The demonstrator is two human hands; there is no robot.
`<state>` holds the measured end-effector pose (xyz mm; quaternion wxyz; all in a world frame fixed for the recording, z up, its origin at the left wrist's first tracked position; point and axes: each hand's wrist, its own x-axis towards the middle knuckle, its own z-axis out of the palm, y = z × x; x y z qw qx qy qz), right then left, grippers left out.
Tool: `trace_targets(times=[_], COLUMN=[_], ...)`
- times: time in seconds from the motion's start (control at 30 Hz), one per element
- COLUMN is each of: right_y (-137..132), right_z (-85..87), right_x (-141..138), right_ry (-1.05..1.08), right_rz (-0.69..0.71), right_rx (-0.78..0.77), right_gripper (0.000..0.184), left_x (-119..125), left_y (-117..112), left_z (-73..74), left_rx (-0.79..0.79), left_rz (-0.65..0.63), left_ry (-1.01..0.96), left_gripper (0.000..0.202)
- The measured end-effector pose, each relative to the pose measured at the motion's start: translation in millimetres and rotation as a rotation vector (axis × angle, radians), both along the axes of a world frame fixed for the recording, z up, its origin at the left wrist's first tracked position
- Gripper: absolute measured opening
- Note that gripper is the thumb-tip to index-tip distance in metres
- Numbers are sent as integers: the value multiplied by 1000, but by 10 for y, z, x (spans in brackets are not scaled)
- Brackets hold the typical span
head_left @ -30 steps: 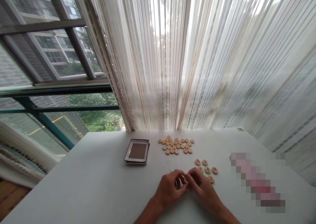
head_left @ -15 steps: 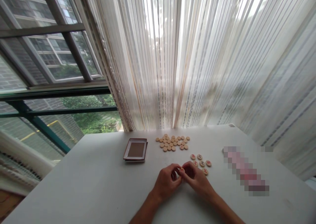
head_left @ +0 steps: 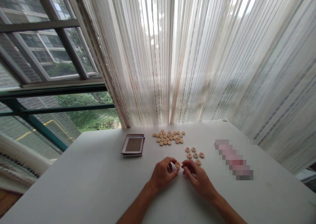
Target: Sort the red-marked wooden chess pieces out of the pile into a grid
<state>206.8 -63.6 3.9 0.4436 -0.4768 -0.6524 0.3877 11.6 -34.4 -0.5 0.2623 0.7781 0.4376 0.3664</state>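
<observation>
Between the thumb and index finger of my left hand (head_left: 163, 174) is a round wooden Chinese chess piece (head_left: 177, 164), its red-marked face turned up. My right hand (head_left: 197, 176) is just to the right of that piece, fingers curled but apart, not touching it. Beyond my right hand lie several face-up chess pieces (head_left: 196, 155) with red or dark characters. Farther back, a cluster of pale wooden pieces (head_left: 166, 138) rests on the table, nearly all showing blank faces; one at its front right (head_left: 177, 141) carries a faint reddish mark.
A shallow square box (head_left: 133, 135) with a dark rim stands left of the cluster on the white table (head_left: 81, 181). A blurred pinkish item (head_left: 232, 156) lies to the right. Striped sheer curtains (head_left: 163, 69) hang behind the table, with a window at left.
My right hand has let go of the chess piece and drawn a little to the right. The left hand keeps hold of it. The whole view has shifted slightly.
</observation>
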Motion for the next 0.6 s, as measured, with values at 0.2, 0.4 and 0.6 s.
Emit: trace_targets(times=[0.2, 0.4, 0.6], right_y=[-294, -342, -319], right_z=[-86, -191, -171], right_x=[550, 875, 844], right_ry=[-194, -255, -322], right_rz=[-166, -252, -291], right_rx=[38, 22, 85], right_gripper=[27, 29, 29], left_x=[178, 401, 517], left_y=[-22, 49, 43], left_z=[96, 80, 26], left_rx=[195, 207, 196], left_rz=[-28, -9, 21], left_ry=[257, 361, 365], left_gripper=[18, 14, 16])
